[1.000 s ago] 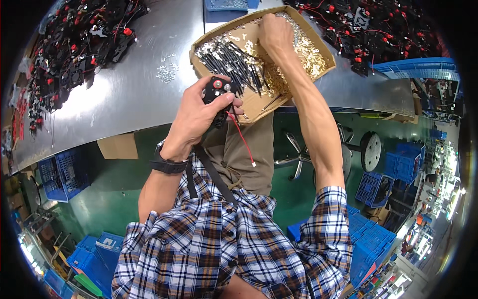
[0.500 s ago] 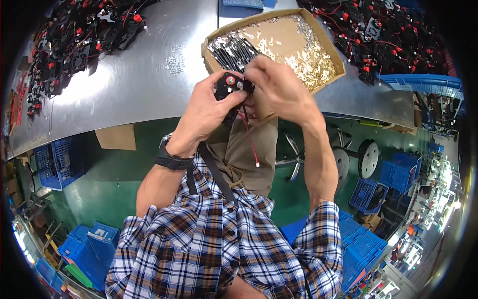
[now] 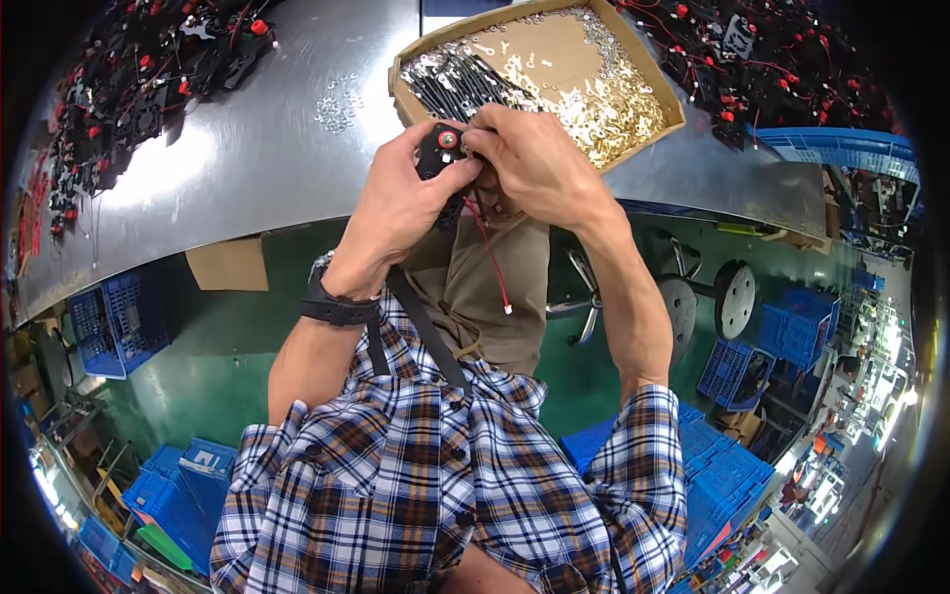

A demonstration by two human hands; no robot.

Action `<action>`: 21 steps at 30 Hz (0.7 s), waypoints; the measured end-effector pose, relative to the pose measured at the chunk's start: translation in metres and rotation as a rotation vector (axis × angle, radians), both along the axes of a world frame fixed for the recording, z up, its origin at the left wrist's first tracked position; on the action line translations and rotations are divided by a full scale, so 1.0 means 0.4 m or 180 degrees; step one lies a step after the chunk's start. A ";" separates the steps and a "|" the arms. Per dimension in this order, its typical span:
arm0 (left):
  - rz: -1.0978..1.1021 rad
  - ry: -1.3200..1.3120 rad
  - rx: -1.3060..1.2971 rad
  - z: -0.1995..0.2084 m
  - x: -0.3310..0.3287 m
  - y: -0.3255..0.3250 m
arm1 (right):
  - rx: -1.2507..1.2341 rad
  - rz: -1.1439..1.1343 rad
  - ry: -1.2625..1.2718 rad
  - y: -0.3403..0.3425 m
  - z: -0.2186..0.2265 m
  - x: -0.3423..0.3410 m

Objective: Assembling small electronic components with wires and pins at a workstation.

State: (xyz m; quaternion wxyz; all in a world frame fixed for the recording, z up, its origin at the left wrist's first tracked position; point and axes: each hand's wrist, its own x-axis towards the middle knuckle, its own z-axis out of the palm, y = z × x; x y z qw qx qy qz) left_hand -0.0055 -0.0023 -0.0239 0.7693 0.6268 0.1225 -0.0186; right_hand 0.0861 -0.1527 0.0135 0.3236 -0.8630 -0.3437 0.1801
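In front of the cardboard tray, my left hand (image 3: 398, 203) is closed around a small black plastic part (image 3: 429, 158) that carries a red ring terminal post (image 3: 448, 139). From its underside hangs a thin red-and-black wire (image 3: 492, 259) with a small white plug at its end. My right hand (image 3: 539, 163) is closed too, its thumb and forefinger pinched at the right side of the black part. Whatever sits between those fingertips is too small and covered to make out. Just beyond the hands, black cables (image 3: 460, 87) with metal lugs lie in the tray.
The shallow cardboard tray (image 3: 648, 59) also holds loose brass-coloured lugs (image 3: 614, 124) and silver pieces. Silver washers or nuts (image 3: 338, 107) lie on the metal table (image 3: 257, 168). Heaped black parts with red pieces (image 3: 148, 79) cover both far sides. A blue crate (image 3: 841, 153) stands at the right.
My right hand has come left and down onto the black part from its raised position beside the tray. Both hands and the part have shifted slightly away and left.
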 end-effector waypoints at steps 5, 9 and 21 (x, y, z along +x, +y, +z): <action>0.0054 0.0034 0.0121 -0.010 -0.001 0.004 | 0.0189 0.0061 -0.0543 0.003 -0.016 -0.019; 0.0108 -0.0043 0.0152 -0.010 0.004 0.000 | 0.0666 0.0310 -0.1811 -0.020 -0.044 -0.033; 0.0089 -0.0088 0.0638 -0.011 -0.003 -0.002 | -0.0240 0.1020 -0.2606 -0.012 -0.036 -0.004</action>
